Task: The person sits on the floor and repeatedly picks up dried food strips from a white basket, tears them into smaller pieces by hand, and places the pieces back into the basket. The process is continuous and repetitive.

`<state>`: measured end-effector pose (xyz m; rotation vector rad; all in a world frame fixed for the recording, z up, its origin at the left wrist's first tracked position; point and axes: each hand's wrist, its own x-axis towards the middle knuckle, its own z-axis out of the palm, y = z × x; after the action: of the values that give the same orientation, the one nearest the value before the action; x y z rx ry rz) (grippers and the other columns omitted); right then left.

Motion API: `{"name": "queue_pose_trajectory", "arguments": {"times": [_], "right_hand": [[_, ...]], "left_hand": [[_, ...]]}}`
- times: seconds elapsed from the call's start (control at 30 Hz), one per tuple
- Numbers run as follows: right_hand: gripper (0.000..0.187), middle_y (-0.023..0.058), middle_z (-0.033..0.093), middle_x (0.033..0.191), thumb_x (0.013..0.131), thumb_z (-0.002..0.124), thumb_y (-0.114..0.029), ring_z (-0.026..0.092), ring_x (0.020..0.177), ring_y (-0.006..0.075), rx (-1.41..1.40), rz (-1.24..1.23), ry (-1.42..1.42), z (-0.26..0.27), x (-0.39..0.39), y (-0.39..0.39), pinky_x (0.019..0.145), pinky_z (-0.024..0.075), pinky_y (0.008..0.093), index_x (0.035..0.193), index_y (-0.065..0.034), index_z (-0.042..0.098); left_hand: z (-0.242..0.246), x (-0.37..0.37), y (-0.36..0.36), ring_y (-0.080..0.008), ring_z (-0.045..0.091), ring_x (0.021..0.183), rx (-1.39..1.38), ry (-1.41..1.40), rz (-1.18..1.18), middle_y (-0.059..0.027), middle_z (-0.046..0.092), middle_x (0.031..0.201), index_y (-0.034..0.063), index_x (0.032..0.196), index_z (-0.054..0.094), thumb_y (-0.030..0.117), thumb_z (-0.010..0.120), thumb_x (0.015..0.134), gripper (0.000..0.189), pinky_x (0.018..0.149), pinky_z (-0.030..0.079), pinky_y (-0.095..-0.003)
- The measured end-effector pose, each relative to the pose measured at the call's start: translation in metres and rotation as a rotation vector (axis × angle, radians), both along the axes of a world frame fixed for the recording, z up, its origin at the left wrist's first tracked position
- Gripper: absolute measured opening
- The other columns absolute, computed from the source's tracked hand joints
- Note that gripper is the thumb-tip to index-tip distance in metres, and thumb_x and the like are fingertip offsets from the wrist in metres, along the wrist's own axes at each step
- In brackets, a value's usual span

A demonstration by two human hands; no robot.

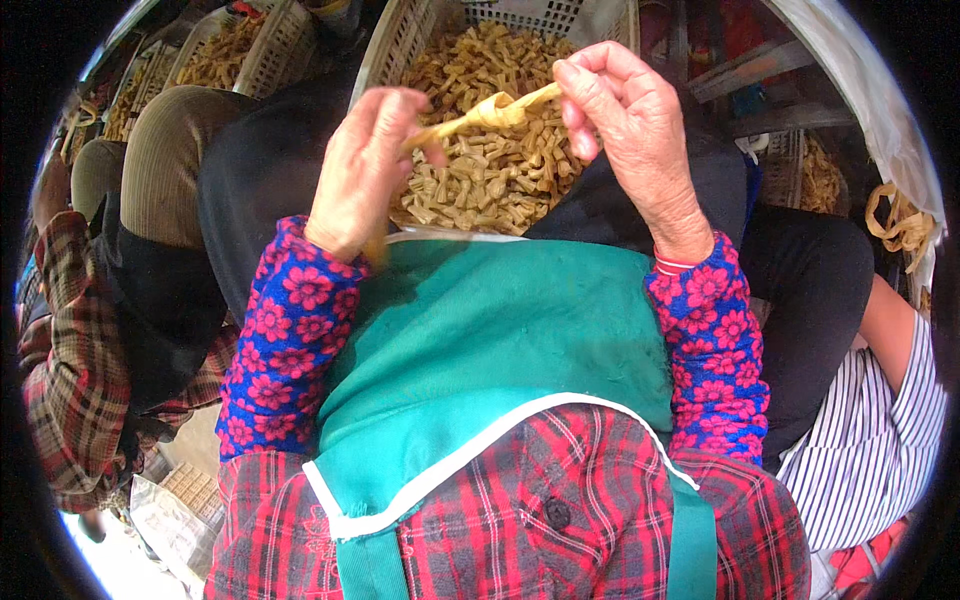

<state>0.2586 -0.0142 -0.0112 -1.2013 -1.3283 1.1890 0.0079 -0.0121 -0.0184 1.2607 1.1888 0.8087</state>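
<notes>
Between my two hands stretches a yellowish, flat food-like strip (499, 112) with a loose knot at its middle. My right hand (630, 112) pinches one end between thumb and forefinger. The other end is in my left hand (371, 161), which is blurred; part of the strip hangs below it near the wrist. Beneath the hands, a white plastic basket (390, 45) holds a heap of small knotted pieces (480, 180) of similar colour. The basket's near edge touches the green apron (510, 322) on my lap.
At the left sits a person in a plaid shirt (82, 375), close to another basket (262, 60) of strips. A person in a striped garment (855, 442) is at the right. Loose strips (896, 217) hang by a plastic-covered edge (847, 67) at the far right.
</notes>
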Motion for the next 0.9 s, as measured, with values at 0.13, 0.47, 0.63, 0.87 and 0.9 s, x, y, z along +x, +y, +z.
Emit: {"name": "queue_pose_trajectory", "arguments": {"times": [0.13,0.47,0.63,0.87,0.9], "right_hand": [[0.016,0.0021,0.067,0.069,0.102,0.067,-0.02,0.061,0.054,0.0061,0.052,0.037,-0.106,-0.003,-0.012,-0.008,0.049,0.0484,0.0236,0.108,-0.0052,0.066],[0.017,-0.0007,0.067,0.074,0.103,0.066,-0.018,0.058,0.06,0.0038,0.296,-0.004,-0.389,0.003,-0.01,0.002,0.055,0.0474,0.0216,0.105,-0.0022,0.072],[0.015,0.0009,0.068,0.074,0.101,0.068,-0.018,0.062,0.062,0.0061,0.68,-0.065,-0.606,0.031,-0.01,0.042,0.057,0.0501,0.024,0.105,-0.004,0.073],[0.017,0.0218,0.07,0.091,0.098,0.065,-0.016,0.069,0.086,0.0397,0.868,-0.152,-0.583,0.065,-0.021,0.094,0.077,0.0549,0.0431,0.101,-0.0004,0.071],[0.018,0.0219,0.07,0.091,0.098,0.065,-0.017,0.069,0.086,0.0401,0.886,-0.159,-0.589,0.061,-0.021,0.098,0.078,0.0549,0.0436,0.101,-0.0006,0.071]], "left_hand": [[0.0,0.033,0.003,-0.0237,0.068,0.101,0.581,0.45,-0.272,-0.0135,0.071,0.109,-0.001,0.135,0.057,0.019,0.057,0.104,0.037,0.091,0.053,-0.0348],[0.005,-0.005,0.014,-0.0081,0.051,0.067,0.29,0.171,-0.217,-0.001,0.056,0.07,0.0011,0.091,0.065,0.026,0.058,0.106,0.03,0.062,0.044,-0.027],[0.044,0.001,0.049,-0.0045,0.053,0.071,0.483,0.15,-0.08,0.0029,0.06,0.074,0.0001,0.099,0.068,0.024,0.065,0.104,0.025,0.064,0.045,-0.0235],[0.047,-0.004,0.122,0.0001,0.044,0.07,0.655,0.089,-0.018,0.009,0.058,0.08,0.0093,0.102,0.07,0.034,0.059,0.107,0.028,0.06,0.034,-0.0185],[0.042,0.001,0.119,-0.0011,0.047,0.071,0.665,0.085,-0.039,0.0076,0.059,0.08,0.0074,0.101,0.07,0.033,0.06,0.106,0.028,0.062,0.036,-0.0197]]}}
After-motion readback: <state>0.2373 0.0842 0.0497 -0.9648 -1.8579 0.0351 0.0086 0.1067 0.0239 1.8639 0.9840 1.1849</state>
